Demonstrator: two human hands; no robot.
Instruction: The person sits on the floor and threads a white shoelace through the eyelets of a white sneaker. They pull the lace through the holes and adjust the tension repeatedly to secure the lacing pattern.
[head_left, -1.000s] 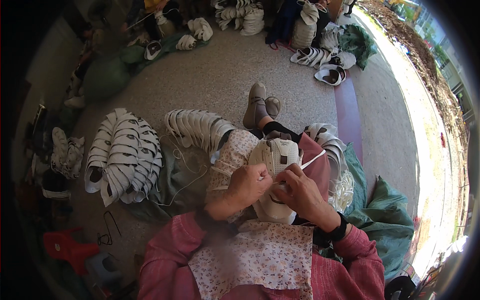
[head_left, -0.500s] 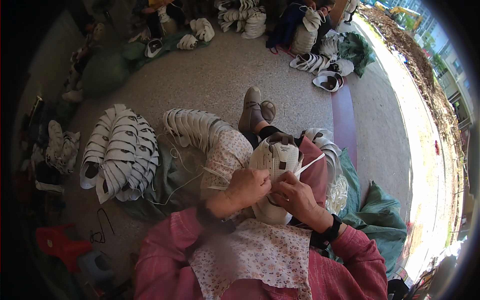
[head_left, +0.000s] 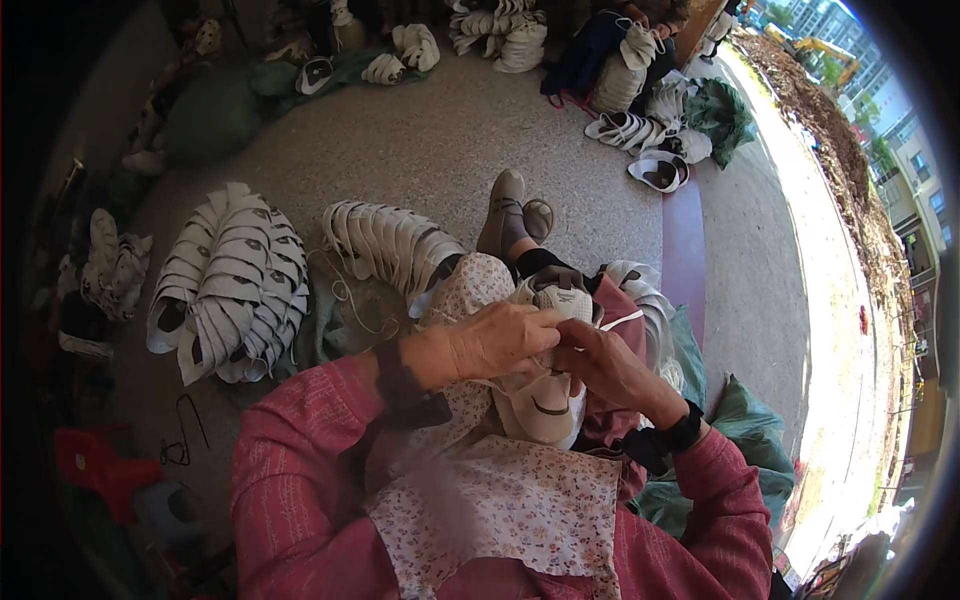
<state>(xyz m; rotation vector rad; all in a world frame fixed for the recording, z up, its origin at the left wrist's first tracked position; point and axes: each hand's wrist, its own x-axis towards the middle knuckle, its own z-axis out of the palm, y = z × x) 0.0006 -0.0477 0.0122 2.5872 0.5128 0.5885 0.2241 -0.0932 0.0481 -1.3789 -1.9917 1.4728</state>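
A beige-and-white shoe upper [head_left: 540, 408] rests on my lap over the floral apron [head_left: 510, 500]. Both my hands meet over its middle and hide its lacing area. My left hand [head_left: 490, 343] has its fingers pinched together close above the upper; what is between them is hidden. Bent and closed, the fingers of my right hand [head_left: 612, 368] touch the tips of the left ones, and their content is also hidden. From beside the right hand a white lace [head_left: 622, 320] sticks out to the right. The far end of the upper shows a dark lining.
Nested stacks of white uppers [head_left: 235, 280] stand on the floor at left, and another row [head_left: 390, 245] lies beyond my knee. A green sack [head_left: 745, 430] lies at right, a red stool [head_left: 105, 465] at lower left. Other people sit at the far side among more uppers.
My hands have risen slightly off the upper, the left one turning flatter across it. The lace end at right now shows shorter. The whole view has shifted a little.
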